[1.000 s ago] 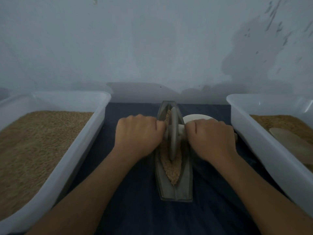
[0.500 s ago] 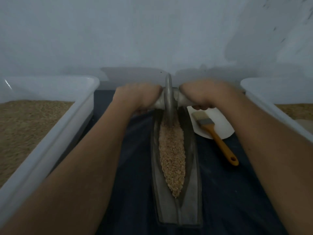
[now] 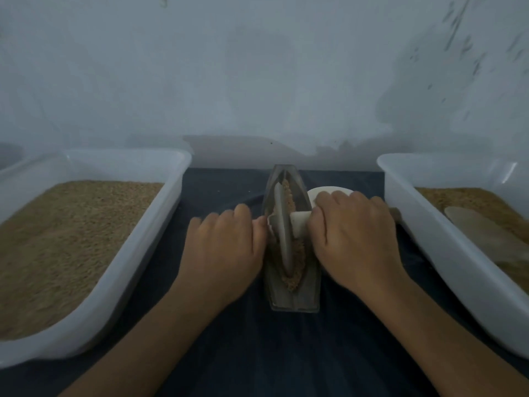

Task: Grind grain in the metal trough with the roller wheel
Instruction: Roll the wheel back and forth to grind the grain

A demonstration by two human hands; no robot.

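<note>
- Half a second ago you had the roller wheel [image 3: 283,236] pushed to the far end of the metal trough [image 3: 310,290]; now it has rolled back to the middle, standing upright in the grain [image 3: 297,255].
- Your left hand [image 3: 226,247] and right hand [image 3: 353,239] each keep a closed grip on a white axle handle [image 3: 300,222].
- The trough lies mid-surface, between the two grain bins [image 3: 137,247].
- This looks like a return stroke; whole grain remains, so keep rolling.

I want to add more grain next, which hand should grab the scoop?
Right. The scoop lies in the right tub, beside the right hand; the left hand would cross the trough.
</note>
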